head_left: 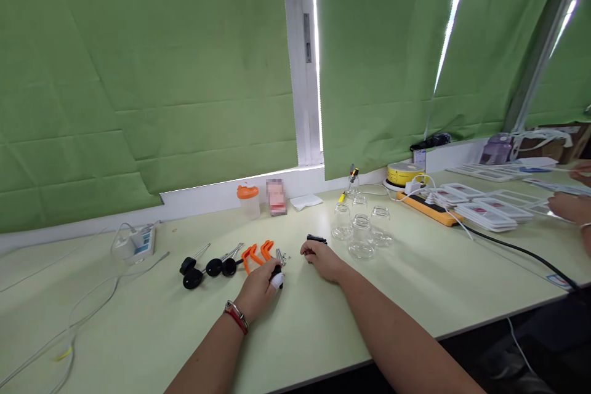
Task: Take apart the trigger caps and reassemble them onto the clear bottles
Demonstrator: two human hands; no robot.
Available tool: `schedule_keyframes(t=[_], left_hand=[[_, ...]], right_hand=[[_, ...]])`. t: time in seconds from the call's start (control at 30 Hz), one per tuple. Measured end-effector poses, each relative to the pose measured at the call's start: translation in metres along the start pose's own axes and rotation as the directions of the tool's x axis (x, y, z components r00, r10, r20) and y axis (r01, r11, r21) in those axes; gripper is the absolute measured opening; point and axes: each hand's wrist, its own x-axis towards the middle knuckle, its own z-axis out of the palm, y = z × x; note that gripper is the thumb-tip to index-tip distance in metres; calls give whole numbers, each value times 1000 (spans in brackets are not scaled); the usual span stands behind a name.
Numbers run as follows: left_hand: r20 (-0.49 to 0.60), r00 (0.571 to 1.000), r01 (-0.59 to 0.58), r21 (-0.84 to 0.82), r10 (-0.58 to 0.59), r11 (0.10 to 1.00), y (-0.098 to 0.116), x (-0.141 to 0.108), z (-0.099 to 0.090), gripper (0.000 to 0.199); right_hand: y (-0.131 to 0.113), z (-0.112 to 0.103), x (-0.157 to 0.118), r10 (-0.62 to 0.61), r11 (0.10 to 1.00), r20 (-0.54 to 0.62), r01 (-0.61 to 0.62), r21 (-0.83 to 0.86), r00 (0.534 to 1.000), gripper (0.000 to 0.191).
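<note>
My left hand [261, 288], a white wrap on its thumb, is closed on a small black part [281, 284] mostly hidden by the fingers. Just beyond it lie orange bent handles [250, 254] and several small metal screws [281, 256]. To the left are black round lids with metal rods [192, 278]. My right hand [323, 260] has its fingers curled together; what they hold, if anything, is hidden. A black ridged strip [317, 238] shows right behind those fingers; I cannot tell whether they touch it. Several clear glass jars [362, 239] stand to the right.
An orange-lidded cup [249, 202], a small pink box [277, 197] and a white tissue [306, 202] line the back. A white power strip [143, 245] is at left, an orange one [429, 209] at right. Another person's hand [570, 206] is near stacked white frames [489, 212].
</note>
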Motion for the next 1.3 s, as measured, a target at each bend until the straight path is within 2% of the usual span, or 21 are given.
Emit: schedule_keyframes(t=[0.5, 0.73, 0.8, 0.97, 1.13, 1.3], left_hand=[[-1, 1000, -18, 5, 18, 1000, -4, 1, 2, 17], [1, 1000, -12, 7, 12, 1000, -4, 0, 2, 18], [4, 1000, -12, 6, 12, 1000, -3, 0, 1, 18], [10, 1000, -26, 11, 26, 1000, -5, 0, 2, 18], [34, 998, -55, -57, 57, 997, -9, -1, 4, 17], [37, 998, -43, -95, 47, 995, -8, -1, 5, 19]], right_hand=[[-3, -8, -5, 51, 994, 1, -51, 99, 999, 23], [0, -7, -2, 42, 988, -87, -28, 151, 995, 23], [-1, -9, -2, 42, 997, -131, -32, 75, 991, 25], [-5, -12, -4, 29, 945, -168, -82, -317, 985, 30], [-8, -11, -8, 26, 909, -107, -68, -411, 994, 28], [-15, -10, -11, -71, 892, -78, 28, -451, 994, 26]])
